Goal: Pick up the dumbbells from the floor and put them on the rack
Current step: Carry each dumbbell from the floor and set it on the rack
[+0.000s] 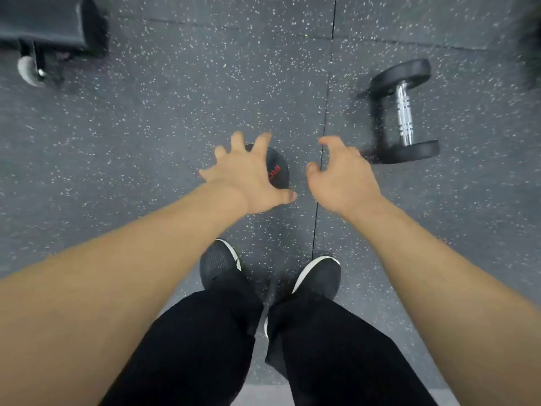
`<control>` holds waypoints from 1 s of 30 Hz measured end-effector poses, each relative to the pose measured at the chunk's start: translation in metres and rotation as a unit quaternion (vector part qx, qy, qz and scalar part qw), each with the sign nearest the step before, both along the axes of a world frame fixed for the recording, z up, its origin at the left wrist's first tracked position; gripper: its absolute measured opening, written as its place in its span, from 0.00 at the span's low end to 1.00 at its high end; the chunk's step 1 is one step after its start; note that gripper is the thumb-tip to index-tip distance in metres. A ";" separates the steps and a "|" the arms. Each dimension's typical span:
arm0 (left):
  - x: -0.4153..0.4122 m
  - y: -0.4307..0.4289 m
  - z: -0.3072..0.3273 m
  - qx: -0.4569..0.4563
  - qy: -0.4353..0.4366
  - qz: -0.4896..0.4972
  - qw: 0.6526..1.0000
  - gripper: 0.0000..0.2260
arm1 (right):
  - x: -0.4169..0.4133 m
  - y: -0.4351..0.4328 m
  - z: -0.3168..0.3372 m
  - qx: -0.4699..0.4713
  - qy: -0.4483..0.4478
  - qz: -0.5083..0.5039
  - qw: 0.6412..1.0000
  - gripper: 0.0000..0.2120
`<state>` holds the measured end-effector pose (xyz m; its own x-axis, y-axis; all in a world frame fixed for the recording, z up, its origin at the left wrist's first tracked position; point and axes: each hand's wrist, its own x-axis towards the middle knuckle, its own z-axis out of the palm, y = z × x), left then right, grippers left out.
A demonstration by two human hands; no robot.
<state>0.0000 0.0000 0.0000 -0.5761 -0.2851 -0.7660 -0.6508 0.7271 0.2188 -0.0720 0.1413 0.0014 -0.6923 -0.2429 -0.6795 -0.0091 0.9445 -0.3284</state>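
Observation:
A black dumbbell point(405, 112) with a chrome knurled handle lies on the speckled rubber floor at the right. A second black dumbbell point(278, 168), seen end-on with red lettering, stands under my left hand point(248, 180). That hand is spread with fingers apart just above it, and I cannot tell whether it touches. My right hand point(341, 177) hovers with curled, parted fingers, empty, just left of the chrome-handled dumbbell's near head. No rack is in view.
A black padded bench point(46, 22) with a small white wheel point(27, 70) stands at the top left. My two black shoes point(319, 273) and black trouser legs are below the hands. A floor-tile seam point(323, 124) runs between the dumbbells.

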 end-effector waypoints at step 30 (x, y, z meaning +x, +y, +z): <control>-0.007 -0.050 -0.081 -0.025 0.104 0.142 0.984 0.50 | 0.062 -0.073 -0.212 -0.201 -0.205 -0.552 0.782 0.20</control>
<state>-0.0071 -0.0499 -0.0807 -0.6103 -0.4921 -0.6207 -0.7745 0.5350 0.3374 -0.0104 0.0685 -0.2109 -0.3745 0.0978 -0.9221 0.9241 0.1206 -0.3626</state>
